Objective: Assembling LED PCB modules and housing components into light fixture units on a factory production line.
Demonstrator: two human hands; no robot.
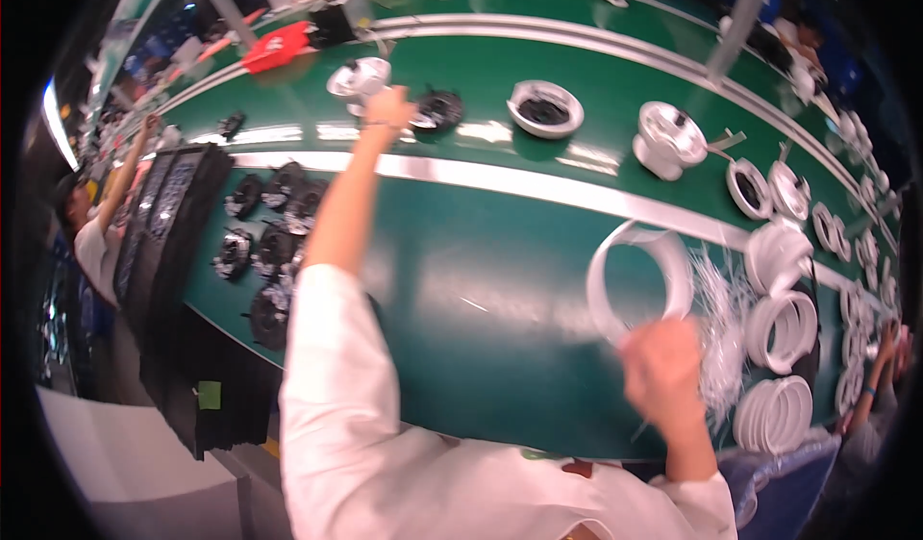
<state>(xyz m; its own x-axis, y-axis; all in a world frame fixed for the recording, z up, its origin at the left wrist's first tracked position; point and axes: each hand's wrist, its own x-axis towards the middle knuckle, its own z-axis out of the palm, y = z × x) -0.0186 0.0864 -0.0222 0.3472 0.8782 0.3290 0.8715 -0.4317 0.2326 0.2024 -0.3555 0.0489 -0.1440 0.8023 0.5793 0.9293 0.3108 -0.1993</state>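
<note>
My left arm reaches far across to the green conveyor, where my left hand is smeared by motion. It is right beside a white rounded housing on one side and a black round part on the other. Whether its fingers grip either one cannot be made out. Close to me on the right, my right hand is closed on the near edge of a wide white ring, which is tipped up above the green table. Its fingers are blurred.
Several black round assemblies lie at left beside stacked black trays. At right are loose thin white strips and stacked white rings. More white housings ride the belt. Other people work at both sides.
</note>
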